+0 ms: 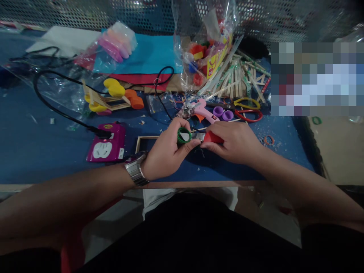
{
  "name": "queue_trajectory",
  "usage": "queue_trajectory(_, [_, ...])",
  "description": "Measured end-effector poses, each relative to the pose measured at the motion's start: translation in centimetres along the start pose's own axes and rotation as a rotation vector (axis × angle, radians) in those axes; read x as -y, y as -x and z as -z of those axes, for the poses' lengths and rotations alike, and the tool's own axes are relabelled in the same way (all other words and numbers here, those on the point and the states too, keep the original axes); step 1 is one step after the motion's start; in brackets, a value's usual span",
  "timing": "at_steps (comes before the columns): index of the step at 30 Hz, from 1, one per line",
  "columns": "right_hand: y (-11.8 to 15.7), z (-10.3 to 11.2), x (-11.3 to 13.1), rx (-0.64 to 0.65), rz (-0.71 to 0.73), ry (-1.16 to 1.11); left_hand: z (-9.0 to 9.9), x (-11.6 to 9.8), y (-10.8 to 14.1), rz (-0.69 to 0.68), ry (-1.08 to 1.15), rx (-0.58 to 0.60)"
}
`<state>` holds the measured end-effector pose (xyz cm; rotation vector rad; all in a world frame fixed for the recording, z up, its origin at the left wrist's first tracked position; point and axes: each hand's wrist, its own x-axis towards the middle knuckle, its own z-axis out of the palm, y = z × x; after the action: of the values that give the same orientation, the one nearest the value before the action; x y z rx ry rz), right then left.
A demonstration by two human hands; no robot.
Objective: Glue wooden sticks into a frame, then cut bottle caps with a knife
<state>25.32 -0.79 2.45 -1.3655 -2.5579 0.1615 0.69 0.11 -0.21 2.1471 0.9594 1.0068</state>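
Note:
My left hand (167, 149), with a metal watch (136, 170) on its wrist, grips a green bottle cap (179, 135) with its open side toward me. My right hand (237, 139) is closed around the red handle of a utility knife (212, 137). The knife's blade points left and reaches the cap's side; a pale flat piece, perhaps the blade tip, shows inside the cap. Under the left hand lies a small rectangular frame of wooden sticks (148, 137). Just behind the hands are a pink glue gun (205, 111) and two purple caps (223, 113).
A purple outlet box (109, 142) with a plugged-in black cord stands left. Behind it lies a stick-and-cap assembly (113, 100). Scissors (250, 110), loose wooden sticks (237, 81), a plastic bag of coloured caps (199, 57) and blue paper (153, 53) lie farther back.

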Motion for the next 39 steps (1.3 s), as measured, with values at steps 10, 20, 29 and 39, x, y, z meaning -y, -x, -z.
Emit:
queue_trajectory(10, [0.1,0.0,-0.4,-0.021,-0.042,0.01,-0.4,0.8,-0.2,0.0,0.218,-0.045])
queue_trajectory(20, [0.1,-0.1,-0.4,-0.025,-0.068,0.018,0.2,0.7,-0.2,-0.016,0.106,-0.055])
queue_trajectory(29, [0.0,-0.3,-0.2,-0.018,-0.04,0.01,-0.3,0.4,0.0,0.08,0.091,0.034])
queue_trajectory(39, [-0.1,0.0,0.1,0.004,-0.039,-0.028,0.2,0.0,-0.1,0.021,-0.007,0.021])
